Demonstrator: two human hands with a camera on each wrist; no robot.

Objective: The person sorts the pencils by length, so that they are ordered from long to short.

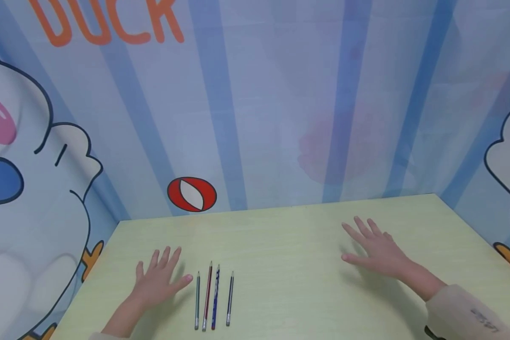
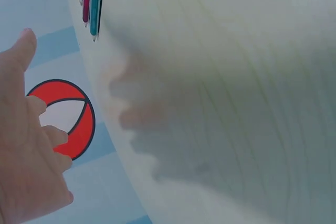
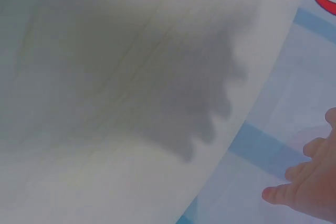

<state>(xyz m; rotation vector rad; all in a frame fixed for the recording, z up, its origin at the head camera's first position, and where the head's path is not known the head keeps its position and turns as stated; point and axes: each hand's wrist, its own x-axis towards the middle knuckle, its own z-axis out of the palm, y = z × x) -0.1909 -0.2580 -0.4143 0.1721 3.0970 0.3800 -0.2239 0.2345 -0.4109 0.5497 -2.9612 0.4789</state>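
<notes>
Several pencils lie side by side on the table, tips pointing away from the person: a teal pencil (image 1: 197,300), a red pencil (image 1: 208,296), a blue patterned pencil (image 1: 215,297) and, slightly apart on the right, a dark blue pencil (image 1: 230,298). Just left of them hovers the left hand (image 1: 157,283), fingers spread and holding nothing, its thumb nearest the teal pencil. Far to the right, the right hand (image 1: 378,252) is held over the table with fingers spread and nothing in it. Both wrist views show the hands' shadows on the tabletop; the left one includes the teal pencil (image 2: 95,9).
The pale wooden table (image 1: 289,264) ends at a printed curtain (image 1: 276,104) with blue stripes, cartoon figures and a red-and-white ball picture (image 1: 191,194). A light sleeve (image 1: 471,311) covers the right forearm.
</notes>
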